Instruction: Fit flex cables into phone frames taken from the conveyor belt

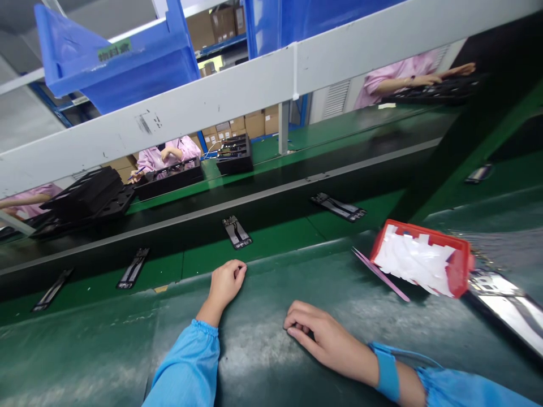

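My left hand (227, 284) rests at the green bench's far edge, fingers curled into a loose fist with nothing visible in it. Just beyond it, a phone chassis (236, 232) with a dark strip down its silver face lies on the green belt, apart from the hand. My right hand (319, 334) lies above the bench with its fingers curled in towards the thumb; I see nothing in it. A blue band (387, 373) circles that wrist. Right of it are pink tweezers (382, 275) leaning by a red tray (461, 265) full of white slips (413, 257).
A larger phone chassis (511, 305) lies beside the tray. More chassis are spread along the belt (195, 249). A grey beam (237, 93) crosses above, carrying blue bins (123, 62). Beyond the divider, people in pink sleeves (388, 79) work at black trays (172, 176).
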### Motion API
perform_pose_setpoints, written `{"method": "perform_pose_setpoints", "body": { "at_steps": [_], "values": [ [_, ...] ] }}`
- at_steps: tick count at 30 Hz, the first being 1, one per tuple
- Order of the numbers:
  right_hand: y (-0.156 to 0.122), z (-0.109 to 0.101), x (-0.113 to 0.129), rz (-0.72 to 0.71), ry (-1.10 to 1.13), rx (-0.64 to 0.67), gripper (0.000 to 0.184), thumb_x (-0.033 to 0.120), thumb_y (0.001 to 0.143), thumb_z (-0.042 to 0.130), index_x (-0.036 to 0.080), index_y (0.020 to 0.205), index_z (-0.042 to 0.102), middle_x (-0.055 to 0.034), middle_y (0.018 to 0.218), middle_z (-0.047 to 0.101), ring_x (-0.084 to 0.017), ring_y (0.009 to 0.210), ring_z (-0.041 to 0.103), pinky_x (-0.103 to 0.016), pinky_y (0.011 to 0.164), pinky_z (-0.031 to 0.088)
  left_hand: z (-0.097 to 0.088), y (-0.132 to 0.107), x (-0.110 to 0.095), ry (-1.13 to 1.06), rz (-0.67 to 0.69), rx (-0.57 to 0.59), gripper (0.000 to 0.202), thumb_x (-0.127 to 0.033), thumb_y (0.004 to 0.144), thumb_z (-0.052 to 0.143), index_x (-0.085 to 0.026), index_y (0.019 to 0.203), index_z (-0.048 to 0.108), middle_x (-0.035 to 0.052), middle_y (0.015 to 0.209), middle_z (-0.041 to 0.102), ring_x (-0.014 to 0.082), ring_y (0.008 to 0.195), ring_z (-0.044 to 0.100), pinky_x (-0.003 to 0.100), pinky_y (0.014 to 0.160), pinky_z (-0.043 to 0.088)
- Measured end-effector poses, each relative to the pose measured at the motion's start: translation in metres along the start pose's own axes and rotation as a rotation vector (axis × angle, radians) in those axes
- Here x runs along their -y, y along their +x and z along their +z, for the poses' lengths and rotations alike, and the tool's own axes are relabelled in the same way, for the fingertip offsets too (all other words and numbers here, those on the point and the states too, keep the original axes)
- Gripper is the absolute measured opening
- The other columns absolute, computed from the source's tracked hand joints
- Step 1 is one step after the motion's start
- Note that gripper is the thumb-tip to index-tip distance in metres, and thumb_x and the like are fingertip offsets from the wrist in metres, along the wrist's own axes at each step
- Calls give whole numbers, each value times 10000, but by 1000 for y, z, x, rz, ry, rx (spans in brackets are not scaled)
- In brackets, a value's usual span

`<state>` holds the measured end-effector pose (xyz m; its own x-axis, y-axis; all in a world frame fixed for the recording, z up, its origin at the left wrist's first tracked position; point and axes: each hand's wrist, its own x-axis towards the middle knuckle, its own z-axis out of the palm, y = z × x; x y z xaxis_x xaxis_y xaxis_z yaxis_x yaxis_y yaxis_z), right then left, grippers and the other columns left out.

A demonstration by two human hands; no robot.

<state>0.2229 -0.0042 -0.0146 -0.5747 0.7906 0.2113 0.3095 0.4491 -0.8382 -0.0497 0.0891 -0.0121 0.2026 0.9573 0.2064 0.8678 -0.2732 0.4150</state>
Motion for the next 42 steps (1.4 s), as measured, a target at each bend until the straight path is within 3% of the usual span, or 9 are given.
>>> {"method": "perform_pose_setpoints", "body": {
  "at_steps": [22, 26, 28, 30, 32, 34, 36, 38, 42],
  "values": [
    [-1, -1, 1, 1, -6, 16, 274, 326, 1065, 443, 217, 931, 656, -73, 936, 629, -216, 818, 627, -323, 719, 506, 2, -3, -3, -50, 3, -10, 183, -247, 1000, 565, -231, 973, 746, 6, 777, 674, 164, 754, 629, 252, 715, 454],
    [-4, -3, -2, 7, -21, 48, 290, 365, 1080, 440, 236, 953, 667, -79, 954, 645, -225, 822, 639, -342, 735, 521, 0, -2, -3, -80, -51, -47, 157, -281, 1001, 596, -249, 999, 749, 17, 908, 700, 149, 838, 658, 238, 805, 512],
    [-5, -3, -5, 9, -22, 56, 297, 391, 1080, 447, 244, 962, 676, -83, 965, 653, -227, 813, 645, -345, 729, 531, -13, 3, 11, -74, -137, -115, 162, -305, 990, 624, -271, 1101, 736, 40, 1132, 686, 150, 983, 669, 230, 870, 534],
    [-6, -3, -7, 5, -23, 54, 305, 415, 1078, 456, 249, 960, 683, -84, 967, 657, -226, 798, 648, -342, 715, 538, -35, 5, 37, -35, -276, -220, 278, -319, 976, 643, -272, 1246, 684, 89, 1387, 569, 188, 1216, 613, 259, 953, 541],
    [-6, -3, -7, -12, -27, 43, 311, 433, 1078, 465, 251, 963, 688, -83, 968, 660, -224, 790, 651, -335, 699, 537, -63, 1, 71, 40, -456, -336, 380, -313, 974, 626, -215, 1342, 618, 164, 1506, 445, 265, 1415, 477, 366, 1086, 501],
    [-6, -2, -6, -31, -27, 30, 314, 433, 1083, 466, 249, 958, 687, -80, 965, 660, -221, 788, 653, -324, 683, 529, -93, -9, 104, 141, -646, -429, 444, -285, 972, 593, -150, 1394, 561, 232, 1541, 387, 347, 1525, 322, 525, 1209, 367],
    [-5, -2, -5, -45, -23, 20, 316, 416, 1090, 459, 245, 937, 676, -74, 943, 654, -217, 781, 652, -315, 673, 515, -118, -21, 133, 231, -820, -471, 538, -280, 956, 584, -134, 1464, 482, 271, 1605, 309, 422, 1560, 223, 672, 1205, 278],
    [-3, -1, -5, -53, -18, 13, 311, 397, 1094, 454, 241, 920, 660, -67, 917, 644, -212, 766, 646, -310, 663, 500, -134, -33, 153, 279, -963, -453, 636, -334, 919, 632, -152, 1498, 440, 286, 1590, 361, 485, 1535, 252, 764, 1151, 256],
    [-1, 1, -7, -57, -17, 10, 291, 378, 1096, 450, 238, 931, 646, -67, 915, 634, -213, 769, 638, -316, 672, 485, -143, -43, 167, 256, -1082, -374, 695, -405, 870, 688, -144, 1481, 482, 289, 1472, 523, 491, 1457, 407, 711, 1170, 275]
  ]
}}
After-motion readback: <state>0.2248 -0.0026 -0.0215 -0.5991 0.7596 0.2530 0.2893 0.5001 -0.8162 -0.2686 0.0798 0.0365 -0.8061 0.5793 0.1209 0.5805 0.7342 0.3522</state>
